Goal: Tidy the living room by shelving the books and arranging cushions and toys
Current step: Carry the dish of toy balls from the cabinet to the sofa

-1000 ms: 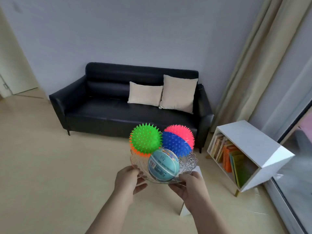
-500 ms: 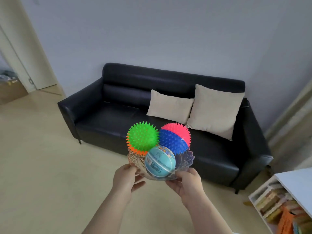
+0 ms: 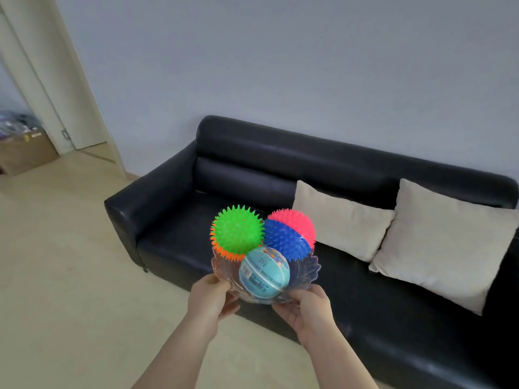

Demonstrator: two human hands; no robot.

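Bowl: clear scalloped plastic bowl (image 3: 309, 272), held in mid-air before the black leather sofa's (image 3: 174, 209) front edge.
Hands: left hand (image 3: 209, 297) and right hand (image 3: 311, 307) are curled on its near rim.
Toys: bright spiky rubber balls (image 3: 237, 230) are heaped above the rim.
Tip: best kept level, or the heap gets spilled.
Around: two beige square cushions (image 3: 339, 217) are propped at the sofa's right end, nothing is blocked.

Black sofa (image 3: 252, 169) on the pale floor (image 3: 70, 276).
A smaller cushion (image 3: 342, 220) and a larger cushion (image 3: 438, 248), both beige, lean on its backrest at the right end, touching; a cardboard box (image 3: 25, 153) sits on the floor beyond the doorway.
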